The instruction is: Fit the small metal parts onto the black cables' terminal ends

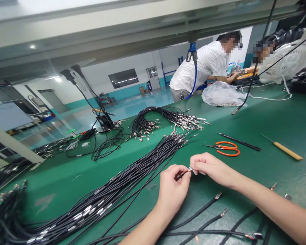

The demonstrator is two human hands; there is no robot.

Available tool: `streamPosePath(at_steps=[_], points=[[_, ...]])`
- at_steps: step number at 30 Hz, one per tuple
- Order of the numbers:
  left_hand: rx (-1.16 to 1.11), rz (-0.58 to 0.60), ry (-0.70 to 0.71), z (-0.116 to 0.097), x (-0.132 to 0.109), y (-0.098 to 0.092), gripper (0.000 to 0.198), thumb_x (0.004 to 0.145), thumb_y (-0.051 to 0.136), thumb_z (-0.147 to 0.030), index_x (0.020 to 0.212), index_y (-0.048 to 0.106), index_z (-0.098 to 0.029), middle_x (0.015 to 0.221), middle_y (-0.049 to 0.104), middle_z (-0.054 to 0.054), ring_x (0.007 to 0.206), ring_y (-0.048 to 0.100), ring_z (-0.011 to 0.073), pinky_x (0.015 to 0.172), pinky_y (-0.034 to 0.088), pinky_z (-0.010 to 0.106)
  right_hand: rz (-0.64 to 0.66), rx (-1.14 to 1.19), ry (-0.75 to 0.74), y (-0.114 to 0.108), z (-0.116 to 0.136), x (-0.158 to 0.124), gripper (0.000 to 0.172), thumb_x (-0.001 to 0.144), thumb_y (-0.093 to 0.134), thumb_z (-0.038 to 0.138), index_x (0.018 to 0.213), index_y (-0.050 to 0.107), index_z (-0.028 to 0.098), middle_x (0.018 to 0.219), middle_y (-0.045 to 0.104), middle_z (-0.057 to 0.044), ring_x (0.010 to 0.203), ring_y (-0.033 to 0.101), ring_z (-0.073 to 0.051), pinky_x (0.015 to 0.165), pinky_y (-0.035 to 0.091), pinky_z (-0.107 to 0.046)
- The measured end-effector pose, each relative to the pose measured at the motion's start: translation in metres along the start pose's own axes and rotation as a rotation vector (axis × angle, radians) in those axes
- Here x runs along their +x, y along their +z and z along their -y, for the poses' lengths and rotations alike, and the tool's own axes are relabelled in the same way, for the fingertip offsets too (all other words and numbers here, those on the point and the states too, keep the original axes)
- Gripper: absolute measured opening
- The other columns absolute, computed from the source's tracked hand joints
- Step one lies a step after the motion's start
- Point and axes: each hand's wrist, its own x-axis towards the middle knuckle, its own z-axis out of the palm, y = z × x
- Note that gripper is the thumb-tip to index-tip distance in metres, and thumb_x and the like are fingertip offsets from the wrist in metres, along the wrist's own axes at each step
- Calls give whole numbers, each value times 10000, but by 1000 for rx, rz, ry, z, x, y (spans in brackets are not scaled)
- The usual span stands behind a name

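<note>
My left hand point(173, 183) is closed on a black cable point(180, 177) close to its stripped end. Fingertips of my right hand point(206, 167) pinch the small metallic and white end piece point(190, 168) of that same cable, so the two hands almost touch. Details of the end piece are too small to make out. A long bundle of black cables point(132, 173) lies to the left of my hands, its terminated ends pointing away from me. Below my arms, several loose cables point(201, 211) show exposed wires and metal connectors.
Orange-handled scissors point(229, 148), black tweezers point(238, 141) and a yellow-handled pick point(287, 150) lie beyond my right hand on the green table point(272, 122). Farther back are a curved cable bundle point(153, 117), a plastic bag point(221, 93), a white fan point(283, 63) and a co-worker point(196, 68).
</note>
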Motion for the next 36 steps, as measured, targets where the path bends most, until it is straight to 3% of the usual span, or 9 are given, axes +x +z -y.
streamPosePath(at_steps=[5,8,12,17,30,36], points=[[-3,18,-43,-2,0,3,142,740,513,-208,672,609,-128,658,568,35,606,492,125,566,370,220,-10,0,-26,2,3,0,222,748,412,226,542,458,158,508,370,43,510,337,-99,506,261,-225],[-210,93,-214,-4,2,0,139,708,565,-239,664,605,-114,601,523,14,544,427,92,520,317,205,-16,-70,-37,3,4,0,220,757,403,223,552,453,160,523,391,38,529,357,-104,520,274,-221],[-540,275,-482,0,6,-10,135,643,619,-224,692,595,-101,527,375,-37,435,261,39,424,132,193,-34,-158,-56,5,5,-2,213,763,399,199,557,437,163,548,421,34,559,376,-107,534,285,-213],[-856,442,-613,8,12,-19,175,663,579,-181,779,606,-54,652,397,11,462,253,23,421,78,186,-33,-198,-78,6,3,-3,222,781,391,195,563,425,165,566,430,34,572,381,-107,536,287,-209],[-733,369,-431,7,6,-19,193,680,661,-259,751,619,-85,559,287,-46,470,160,42,457,77,224,-4,-60,-85,4,9,-5,215,765,417,197,559,463,157,540,415,35,543,368,-100,529,280,-212],[-692,326,-381,6,5,-18,205,666,667,-288,706,612,-94,556,339,-35,479,223,49,462,92,233,2,-12,-41,4,6,-2,208,754,416,209,560,471,158,528,401,31,522,349,-103,505,268,-220]])
